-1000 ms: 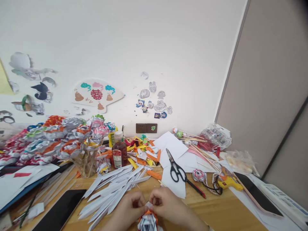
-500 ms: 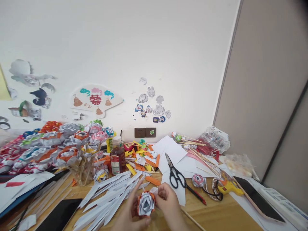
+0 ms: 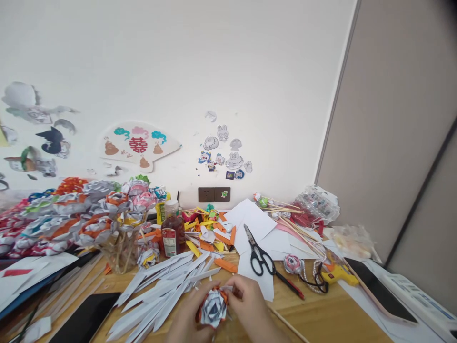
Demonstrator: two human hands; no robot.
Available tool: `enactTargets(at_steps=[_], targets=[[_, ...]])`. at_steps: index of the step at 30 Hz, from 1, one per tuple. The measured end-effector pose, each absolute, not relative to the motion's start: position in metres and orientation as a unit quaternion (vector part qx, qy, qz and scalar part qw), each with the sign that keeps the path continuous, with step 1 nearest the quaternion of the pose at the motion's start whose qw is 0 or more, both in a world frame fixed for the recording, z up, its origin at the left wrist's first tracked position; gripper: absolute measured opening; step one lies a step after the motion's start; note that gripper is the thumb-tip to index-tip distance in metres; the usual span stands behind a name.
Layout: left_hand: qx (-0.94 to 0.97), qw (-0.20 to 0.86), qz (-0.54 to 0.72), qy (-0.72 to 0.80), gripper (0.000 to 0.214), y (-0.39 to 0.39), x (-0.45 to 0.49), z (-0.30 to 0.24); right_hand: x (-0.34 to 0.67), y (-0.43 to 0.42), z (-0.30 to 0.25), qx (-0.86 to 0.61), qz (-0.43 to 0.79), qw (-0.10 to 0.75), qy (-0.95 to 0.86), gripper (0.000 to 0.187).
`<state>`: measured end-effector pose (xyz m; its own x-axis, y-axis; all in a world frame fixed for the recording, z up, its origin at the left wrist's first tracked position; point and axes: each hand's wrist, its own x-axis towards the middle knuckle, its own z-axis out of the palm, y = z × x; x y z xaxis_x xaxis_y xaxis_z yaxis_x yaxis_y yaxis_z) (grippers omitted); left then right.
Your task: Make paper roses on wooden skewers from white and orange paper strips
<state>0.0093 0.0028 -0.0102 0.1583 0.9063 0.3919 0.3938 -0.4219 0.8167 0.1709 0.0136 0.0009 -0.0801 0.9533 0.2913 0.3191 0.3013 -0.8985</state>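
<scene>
A folded paper flower (image 3: 213,308), white and grey with orange edges, sits between both my hands low in the middle of the view. My left hand (image 3: 188,314) wraps round its left side with fingers curled. My right hand (image 3: 248,305) pinches its right edge, where a small white paper tip sticks out. Just behind the flower lies a fan of several long white paper strips (image 3: 164,286) on the wooden desk (image 3: 321,314).
Black scissors (image 3: 260,255) lie on white sheets behind my right hand. A yellow glue gun (image 3: 339,275), a phone (image 3: 378,290), skewers (image 3: 289,224), a brown bottle (image 3: 172,228), a jar (image 3: 123,247) of paper flowers and a dark tablet (image 3: 84,317) crowd the desk.
The flower was lifted from the bottom edge and turned with its face towards me, then tilted slightly left. The view shifted a little to the right.
</scene>
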Motion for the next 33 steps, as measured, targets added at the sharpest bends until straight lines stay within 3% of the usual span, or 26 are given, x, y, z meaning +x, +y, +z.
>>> enactTargets(at_steps=[7, 11, 14, 24, 29, 33], targets=[[0.697, 0.268, 0.488, 0.453, 0.060, 0.008, 0.004, -0.010, 0.162, -0.003, 0.012, -0.432, 0.344, 0.481, -0.680, 0.032], [0.698, 0.250, 0.507, 0.439, 0.050, 0.008, 0.004, -0.006, 0.162, -0.006, 0.010, -0.410, 0.315, 0.503, -0.693, 0.034], [0.708, 0.245, 0.502, 0.431, 0.054, 0.004, 0.005, -0.004, 0.166, -0.004, 0.012, -0.392, 0.289, 0.520, -0.702, 0.032], [0.672, 0.264, 0.519, 0.457, 0.049, 0.002, 0.005, 0.000, 0.165, -0.004, 0.007, -0.350, 0.333, 0.511, -0.711, 0.038], [0.657, 0.261, 0.530, 0.468, 0.055, 0.002, 0.004, 0.006, 0.160, -0.003, -0.018, -0.401, 0.365, 0.474, -0.693, 0.056], [0.662, 0.265, 0.521, 0.468, 0.046, 0.000, 0.005, 0.007, 0.159, -0.002, -0.011, -0.383, 0.447, 0.524, -0.616, 0.068]])
